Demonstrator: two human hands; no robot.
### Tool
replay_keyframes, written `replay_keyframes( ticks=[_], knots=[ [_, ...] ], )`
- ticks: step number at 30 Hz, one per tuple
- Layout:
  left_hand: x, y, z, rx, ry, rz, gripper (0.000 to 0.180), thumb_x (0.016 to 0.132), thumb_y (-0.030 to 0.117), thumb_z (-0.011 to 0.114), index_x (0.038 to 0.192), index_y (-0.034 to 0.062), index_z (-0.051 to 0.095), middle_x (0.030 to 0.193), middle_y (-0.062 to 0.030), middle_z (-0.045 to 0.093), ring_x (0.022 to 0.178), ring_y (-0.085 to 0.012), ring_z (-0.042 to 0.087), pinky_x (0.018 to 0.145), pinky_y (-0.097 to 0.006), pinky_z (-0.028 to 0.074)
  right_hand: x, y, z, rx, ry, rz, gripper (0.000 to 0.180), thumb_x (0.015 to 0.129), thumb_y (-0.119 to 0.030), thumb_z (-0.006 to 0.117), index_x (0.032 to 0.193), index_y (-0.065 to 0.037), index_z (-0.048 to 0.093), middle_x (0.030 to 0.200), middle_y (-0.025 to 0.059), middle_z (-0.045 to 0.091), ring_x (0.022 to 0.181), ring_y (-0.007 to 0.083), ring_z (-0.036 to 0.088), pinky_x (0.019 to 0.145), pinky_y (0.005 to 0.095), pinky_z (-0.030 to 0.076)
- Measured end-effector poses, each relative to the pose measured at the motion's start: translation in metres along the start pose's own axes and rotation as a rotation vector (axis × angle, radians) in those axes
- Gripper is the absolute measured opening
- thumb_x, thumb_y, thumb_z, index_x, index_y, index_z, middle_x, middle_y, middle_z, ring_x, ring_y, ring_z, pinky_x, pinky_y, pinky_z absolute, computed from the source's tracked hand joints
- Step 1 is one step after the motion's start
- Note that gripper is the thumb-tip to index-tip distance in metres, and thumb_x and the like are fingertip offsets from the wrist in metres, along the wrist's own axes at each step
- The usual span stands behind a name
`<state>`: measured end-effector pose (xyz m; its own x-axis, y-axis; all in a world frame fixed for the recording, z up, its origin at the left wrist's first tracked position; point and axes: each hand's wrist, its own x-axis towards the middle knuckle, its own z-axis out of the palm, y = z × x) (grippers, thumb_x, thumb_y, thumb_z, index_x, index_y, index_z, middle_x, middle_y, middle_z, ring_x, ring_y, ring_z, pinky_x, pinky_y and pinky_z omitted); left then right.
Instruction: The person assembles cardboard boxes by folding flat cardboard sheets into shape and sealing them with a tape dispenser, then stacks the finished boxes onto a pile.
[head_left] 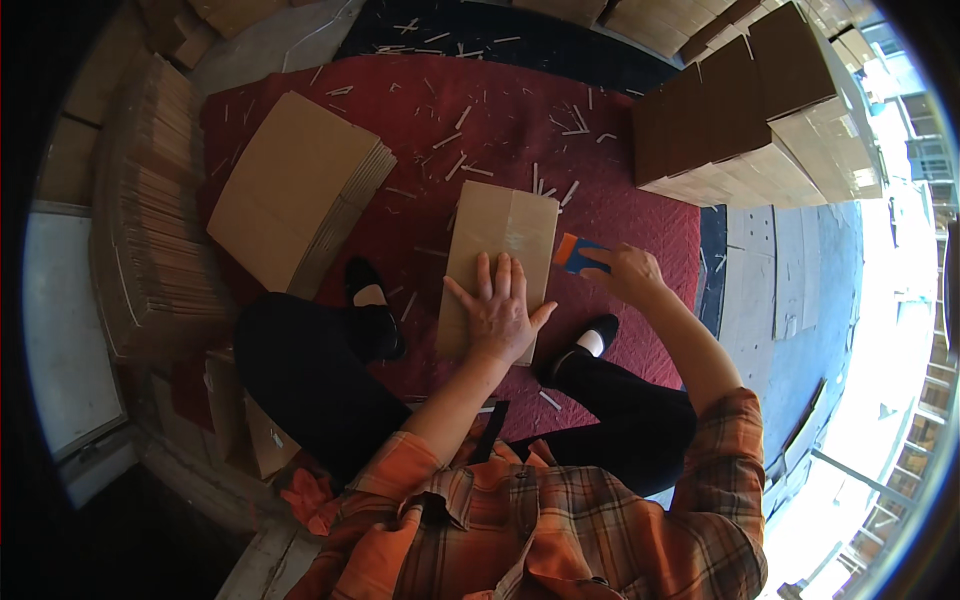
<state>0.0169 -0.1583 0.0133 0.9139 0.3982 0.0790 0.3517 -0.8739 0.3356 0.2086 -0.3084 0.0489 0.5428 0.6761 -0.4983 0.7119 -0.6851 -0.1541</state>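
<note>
A closed, flat-topped cardboard box [512, 226] lies between my feet, with a shiny patch that looks like clear tape across its upper part. My left hand [497, 318] rests flat on top of it, fingers spread and thumb stretched to the right. Just off the box's right side, my right hand [629, 272] is closed around a small blue hand tool with an orange end [570, 252]. That orange end points toward the box edge, with a small gap between. My grip covers part of the tool, so its exact kind is unclear.
A stack of flattened cardboard [290, 190] lies left on the red carpet [420, 110], which is littered with pale strips [463, 118]. Tall bundled cardboard [150, 220] stands farther left. Larger cartons [735, 110] stand at the upper right.
</note>
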Motion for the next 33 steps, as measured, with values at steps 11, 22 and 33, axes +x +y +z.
replay_keyframes(
  ticks=[11, 22, 33],
  knots=[
    [-0.008, -0.028, -0.063, -1.522, -0.164, -0.443, 0.056, 0.098, 0.045, 0.055, 0.132, 0.0005, 0.054, 0.122, -0.0116, 0.061, 0.121, -0.0263, 0.052, 0.112, -0.041, 0.030, -0.126, -0.056, -0.059, 0.620, 0.342, -0.076, 0.061, 0.084, -0.036, 0.076, 0.128, 0.000, 0.056, 0.097, 0.0181, 0.068, 0.091, 0.0285, 0.069, 0.085, 0.0387, 0.055],
    [-0.033, -0.040, -0.104, -1.927, -0.428, -0.694, 0.044, 0.097, 0.043, 0.058, 0.118, 0.0045, 0.063, 0.113, -0.0059, 0.065, 0.106, -0.0133, 0.060, 0.093, -0.033, 0.045, -0.114, -0.093, -0.050, 0.804, 0.102, -0.057, 0.061, 0.069, -0.039, 0.086, 0.110, 0.003, 0.067, 0.094, 0.0156, 0.070, 0.088, 0.0257, 0.069, 0.083, 0.0365, 0.055],
    [-0.034, -0.063, -0.057, -1.892, -0.035, -0.919, 0.013, 0.088, 0.017, 0.073, 0.089, 0.0077, 0.065, 0.079, 0.0014, 0.064, 0.066, -0.0078, 0.055, 0.066, -0.023, 0.045, -0.088, -0.122, -0.054, 0.834, -0.022, 0.000, 0.059, 0.076, -0.048, 0.079, 0.103, 0.004, 0.070, 0.087, 0.0152, 0.070, 0.077, 0.0245, 0.068, 0.074, 0.0347, 0.055]
  ],
)
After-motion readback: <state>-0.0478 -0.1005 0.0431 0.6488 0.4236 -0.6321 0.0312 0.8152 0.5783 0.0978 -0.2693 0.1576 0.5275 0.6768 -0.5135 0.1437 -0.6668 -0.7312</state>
